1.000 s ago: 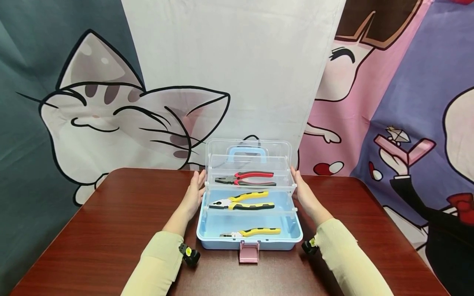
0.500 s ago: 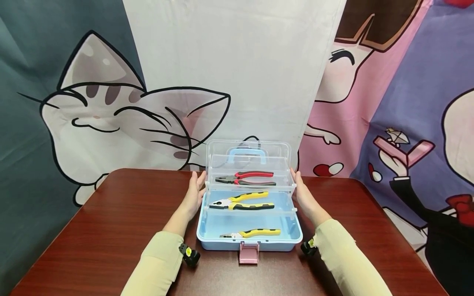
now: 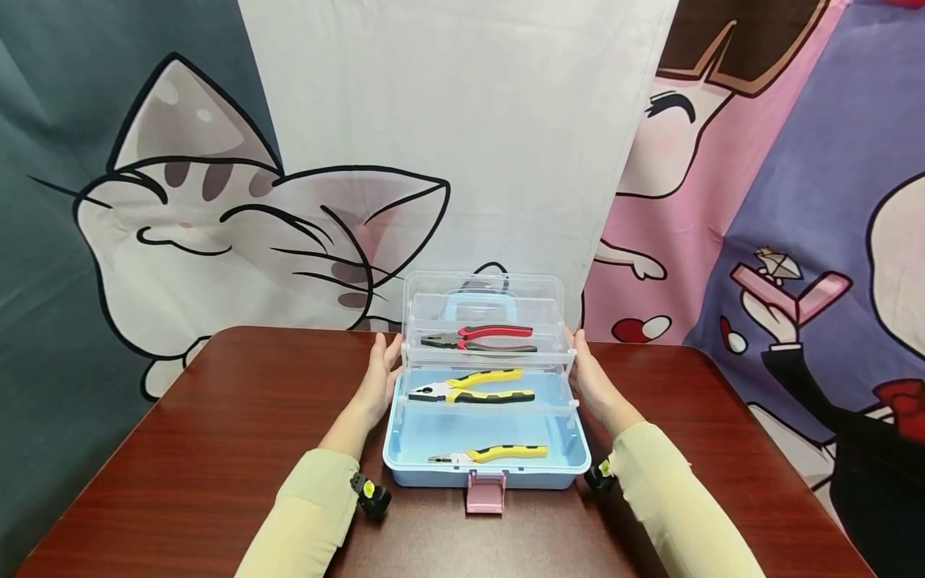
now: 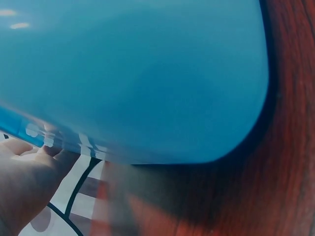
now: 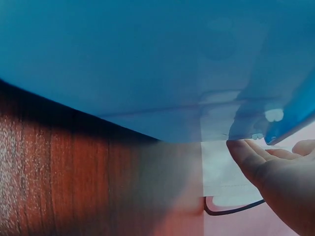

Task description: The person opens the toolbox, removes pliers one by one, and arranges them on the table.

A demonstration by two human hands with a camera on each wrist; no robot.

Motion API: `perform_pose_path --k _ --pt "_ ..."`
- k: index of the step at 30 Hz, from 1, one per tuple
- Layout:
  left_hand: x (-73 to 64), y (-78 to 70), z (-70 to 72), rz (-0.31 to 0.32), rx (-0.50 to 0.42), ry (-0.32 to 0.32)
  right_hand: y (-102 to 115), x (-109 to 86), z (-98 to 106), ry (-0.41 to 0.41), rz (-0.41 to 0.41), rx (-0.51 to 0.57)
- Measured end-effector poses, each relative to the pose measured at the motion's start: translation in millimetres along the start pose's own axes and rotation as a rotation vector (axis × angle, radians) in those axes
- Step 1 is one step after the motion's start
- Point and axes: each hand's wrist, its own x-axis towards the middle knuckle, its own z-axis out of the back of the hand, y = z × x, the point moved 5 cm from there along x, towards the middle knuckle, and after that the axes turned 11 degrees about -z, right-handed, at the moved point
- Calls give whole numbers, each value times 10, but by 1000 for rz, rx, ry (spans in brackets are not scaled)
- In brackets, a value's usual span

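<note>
In the lower centre of the head view we see a toolbox (image 3: 433, 479) on the reddish-brown table (image 3: 275, 417). Its base is light blue plastic with rounded corners, glossy and deeper blue in both wrist views. A pink latch (image 3: 486, 494) hangs down at the front. The clear lid (image 3: 413, 282) stands raised at the back, with a light-blue handle (image 3: 480, 296) showing in it.

Below the lid, two clear trays rise in steps. On the upper one we find red-and-black pliers (image 3: 499, 331); on the lower one, yellow-and-black pliers (image 3: 495, 396). Smaller pliers (image 3: 502, 454) with yellow-and-black grips lie in the base near its front edge. All three point their noses to the left of the frame.

We see the left hand (image 3: 374, 384) at the box's left side and the right hand (image 3: 596, 385) at its right, both beside the trays. The fingers look mostly straight, reaching along the sides rather than pinching; their tips are partly hidden, so we cannot tell how firmly they touch.
</note>
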Motion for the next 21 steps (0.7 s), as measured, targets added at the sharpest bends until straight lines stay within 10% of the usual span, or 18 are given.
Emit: perform_pose_path --k 21 --pt "-2 94 -9 30 -47 -3 -63 33 10 -8 -91 52"
